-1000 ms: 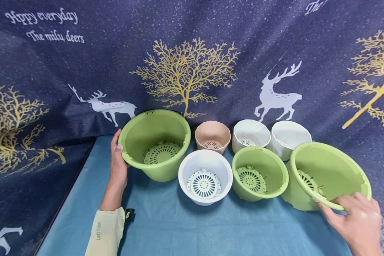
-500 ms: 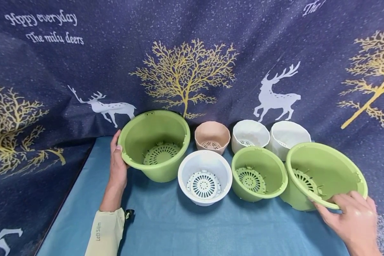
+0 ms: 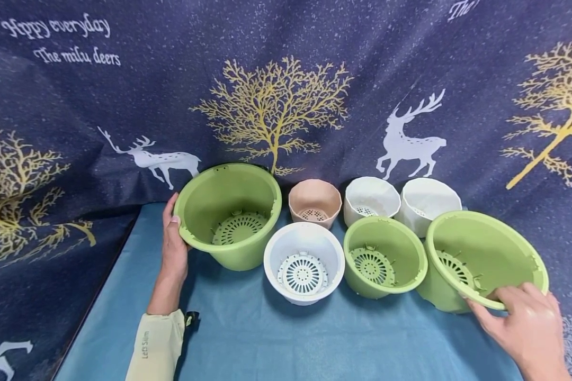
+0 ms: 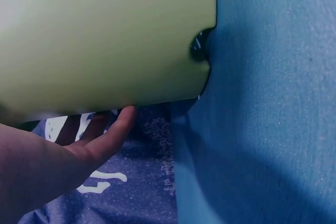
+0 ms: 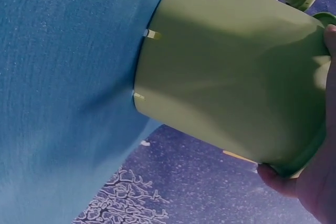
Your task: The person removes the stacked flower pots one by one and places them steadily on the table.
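Against the outer left side of a large green flower pot (image 3: 229, 203), my left hand (image 3: 175, 241) rests with fairly straight fingers. The left wrist view shows its fingers (image 4: 113, 135) touching the pot's wall. At the right, my right hand (image 3: 524, 317) pinches the near rim of another large green flower pot (image 3: 491, 254), thumb outside and fingers over the edge. The right wrist view shows that pot's base on the cloth. Between the two stand a round white pot (image 3: 304, 230) and a smaller green pot (image 3: 386, 288), both with slotted bottoms.
Behind them stand a pinkish-brown faceted pot (image 3: 316, 197) and two white faceted pots (image 3: 373, 197), close to the dark blue backdrop (image 3: 286, 32) with deer and trees. A blue cloth (image 3: 291, 344) covers the table, its left edge running diagonally.
The right-hand green pot has shifted slightly left with my right hand on its rim. My left hand and the other pots hold their places; the whole view drifts a little.
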Motion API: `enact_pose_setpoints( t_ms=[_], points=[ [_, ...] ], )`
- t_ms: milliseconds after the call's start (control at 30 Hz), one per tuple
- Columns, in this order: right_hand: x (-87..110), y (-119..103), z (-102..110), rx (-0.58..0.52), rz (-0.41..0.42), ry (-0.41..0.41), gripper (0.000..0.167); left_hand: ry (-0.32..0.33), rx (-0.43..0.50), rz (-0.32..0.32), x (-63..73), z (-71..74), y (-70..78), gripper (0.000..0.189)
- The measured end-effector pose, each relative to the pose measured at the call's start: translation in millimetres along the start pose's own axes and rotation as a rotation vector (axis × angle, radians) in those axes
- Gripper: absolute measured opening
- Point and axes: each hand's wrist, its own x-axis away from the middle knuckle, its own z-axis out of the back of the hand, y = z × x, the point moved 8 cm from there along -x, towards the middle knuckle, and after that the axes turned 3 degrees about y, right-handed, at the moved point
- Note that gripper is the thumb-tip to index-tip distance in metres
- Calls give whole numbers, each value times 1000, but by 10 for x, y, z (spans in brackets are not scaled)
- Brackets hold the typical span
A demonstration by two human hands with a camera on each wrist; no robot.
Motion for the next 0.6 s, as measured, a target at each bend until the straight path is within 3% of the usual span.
enact_pose_setpoints(
  t_ms=[333,600],
  points=[
    [28,16,1,-5,12,-26,78,-18,-46,12,2,2,-4,52],
    [61,28,-25,-12,-15,-10,85,-3,-211,-12,4,88,82,51]
  ],
)
